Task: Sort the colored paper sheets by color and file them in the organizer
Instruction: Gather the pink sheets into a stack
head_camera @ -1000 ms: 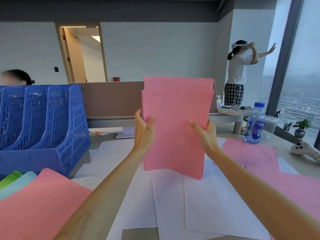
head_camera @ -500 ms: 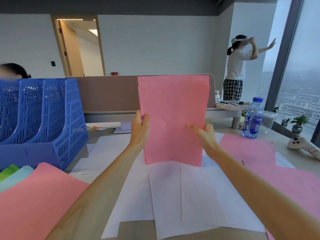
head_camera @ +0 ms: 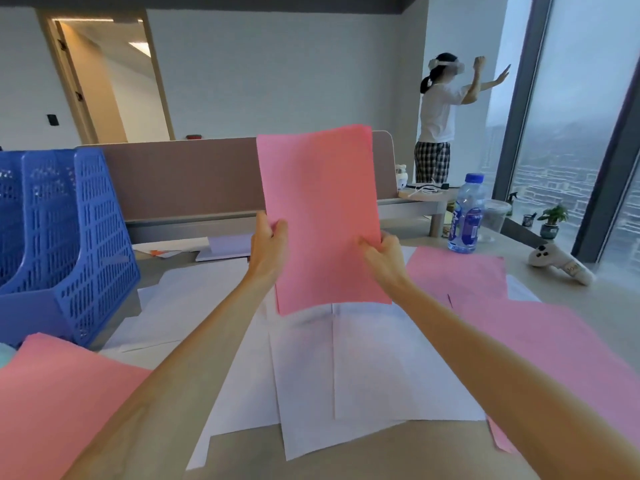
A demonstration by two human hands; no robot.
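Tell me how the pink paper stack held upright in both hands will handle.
Probably light: the pink paper stack stands upright with the left hand and right hand gripping only its lower side edges. Likely floppy one-handed, being thin sheets. Loose sheets may fan apart.

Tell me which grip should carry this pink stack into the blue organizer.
Left, likely. The left grip holds the pink stack by its left edge, and the blue organizer stands to that side; the right grip would need to cross over.

One head-worn view (wide-angle) looks forward and slightly down across the surface (head_camera: 346, 445) from close behind outstretched forearms, toward the far wall.
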